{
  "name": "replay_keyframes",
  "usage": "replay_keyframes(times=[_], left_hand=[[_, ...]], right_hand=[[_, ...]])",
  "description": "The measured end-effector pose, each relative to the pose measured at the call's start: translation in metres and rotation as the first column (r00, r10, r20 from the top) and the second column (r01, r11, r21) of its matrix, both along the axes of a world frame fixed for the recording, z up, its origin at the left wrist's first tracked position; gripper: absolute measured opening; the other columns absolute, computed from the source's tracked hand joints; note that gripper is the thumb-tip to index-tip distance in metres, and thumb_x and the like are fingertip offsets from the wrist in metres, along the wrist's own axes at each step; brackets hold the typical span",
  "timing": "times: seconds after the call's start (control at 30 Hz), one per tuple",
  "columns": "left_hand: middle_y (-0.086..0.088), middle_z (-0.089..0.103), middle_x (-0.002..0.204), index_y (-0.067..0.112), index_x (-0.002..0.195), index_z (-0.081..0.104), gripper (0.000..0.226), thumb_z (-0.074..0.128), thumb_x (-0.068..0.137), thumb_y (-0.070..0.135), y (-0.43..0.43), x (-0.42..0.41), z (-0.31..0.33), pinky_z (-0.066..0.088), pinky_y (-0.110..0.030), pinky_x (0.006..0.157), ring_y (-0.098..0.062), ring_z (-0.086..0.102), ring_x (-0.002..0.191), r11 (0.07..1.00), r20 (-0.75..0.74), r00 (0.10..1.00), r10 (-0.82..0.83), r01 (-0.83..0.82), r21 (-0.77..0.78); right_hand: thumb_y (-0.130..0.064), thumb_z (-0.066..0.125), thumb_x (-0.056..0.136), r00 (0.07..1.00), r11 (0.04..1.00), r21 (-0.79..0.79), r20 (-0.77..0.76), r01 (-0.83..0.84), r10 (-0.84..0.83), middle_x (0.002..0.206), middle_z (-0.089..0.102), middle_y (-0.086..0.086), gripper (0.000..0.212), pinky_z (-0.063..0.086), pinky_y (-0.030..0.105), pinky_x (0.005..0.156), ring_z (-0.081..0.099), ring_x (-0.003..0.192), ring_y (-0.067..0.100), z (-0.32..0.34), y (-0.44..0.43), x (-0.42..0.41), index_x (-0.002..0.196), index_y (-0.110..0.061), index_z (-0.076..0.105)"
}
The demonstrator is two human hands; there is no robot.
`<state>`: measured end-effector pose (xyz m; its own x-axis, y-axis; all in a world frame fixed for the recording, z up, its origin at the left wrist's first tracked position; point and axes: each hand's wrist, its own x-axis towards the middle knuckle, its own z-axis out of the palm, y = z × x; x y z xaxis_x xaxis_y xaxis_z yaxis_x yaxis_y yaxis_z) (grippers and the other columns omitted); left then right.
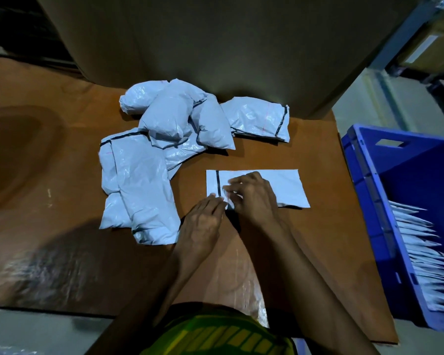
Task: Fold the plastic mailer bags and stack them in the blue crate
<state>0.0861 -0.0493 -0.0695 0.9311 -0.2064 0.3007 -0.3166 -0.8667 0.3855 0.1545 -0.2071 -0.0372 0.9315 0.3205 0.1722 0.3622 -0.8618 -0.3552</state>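
Left hand [203, 221] presses mailer bag [282, 185]; right hand [253, 198] pinches it

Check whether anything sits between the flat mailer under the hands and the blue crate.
Nothing visible does. Only bare table separates the flat mailer from the blue crate; the unfolded pile lies off to the other side.

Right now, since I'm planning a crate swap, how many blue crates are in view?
1. The blue crate stands right of the table, folded mailers lined up inside. A blue sliver at the bottom edge might be another; cannot tell.
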Motion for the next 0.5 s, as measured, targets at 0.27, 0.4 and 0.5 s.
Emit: replay_keyframes(times=[0.27,0.4,0.5], left_hand=[[-0.012,0.069,0.115,0.006,0.117,0.072,0.053,0.072,0.066,-0.011,0.002,0.018,0.013,0.054,-0.041,0.089,-0.030,0.062,0.109,0.998,-0.016,0.999,0.029,-0.030,-0.053],[-0.013,0.068,0.113,0.003,0.116,0.070,0.052,0.082,0.066,0.010,0.008,0.032,0.012,0.051,-0.047,0.091,-0.034,0.064,0.104,0.992,-0.070,0.995,0.066,-0.059,0.108],[-0.010,0.071,0.106,0.007,0.108,0.074,0.045,0.081,0.064,0.014,0.012,0.042,0.017,0.048,-0.047,0.091,-0.033,0.063,0.102,0.986,-0.053,0.995,0.079,-0.070,0.152]], right_hand=[[-0.029,0.072,0.094,0.997,0.997,0.003,-0.028,-0.075,0.075,0.118,0.072,-0.006,0.024,0.049,0.040,0.089,0.057,0.115,0.025,0.007,0.010,0.036,0.117,-0.033,0.079],[-0.019,0.062,0.100,0.981,0.986,0.041,-0.093,-0.164,0.167,0.128,0.069,-0.003,0.031,0.047,0.039,0.091,0.053,0.115,0.026,-0.001,-0.004,0.040,0.123,-0.034,0.077],[-0.009,0.065,0.096,0.991,0.992,0.076,-0.080,-0.103,0.109,0.133,0.070,0.001,0.033,0.051,0.043,0.094,0.059,0.115,0.028,0.005,-0.021,0.034,0.121,-0.025,0.079]])
